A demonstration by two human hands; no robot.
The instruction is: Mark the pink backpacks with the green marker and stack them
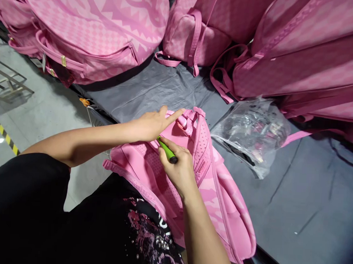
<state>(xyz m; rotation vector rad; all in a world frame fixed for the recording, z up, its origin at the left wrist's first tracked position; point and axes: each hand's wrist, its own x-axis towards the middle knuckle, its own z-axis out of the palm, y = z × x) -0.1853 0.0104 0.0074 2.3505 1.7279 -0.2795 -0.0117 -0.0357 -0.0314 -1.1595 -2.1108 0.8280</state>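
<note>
A pink backpack with a perforated back panel and straps leans against the table edge in front of me. My left hand lies at its top edge and grips the fabric there. One of its fingers stretches out toward the top strap, while the others are partly hidden. Wrapped around a bright green tool with a black end is my right hand. The tool's tip meets the backpack right beside my left hand and is hidden, so its exact kind does not show.
Large pink checkered backpacks line the back of the grey-covered table. A clear plastic bag of small parts lies right of my hands. At left, a metal frame stands on the floor near yellow-black tape.
</note>
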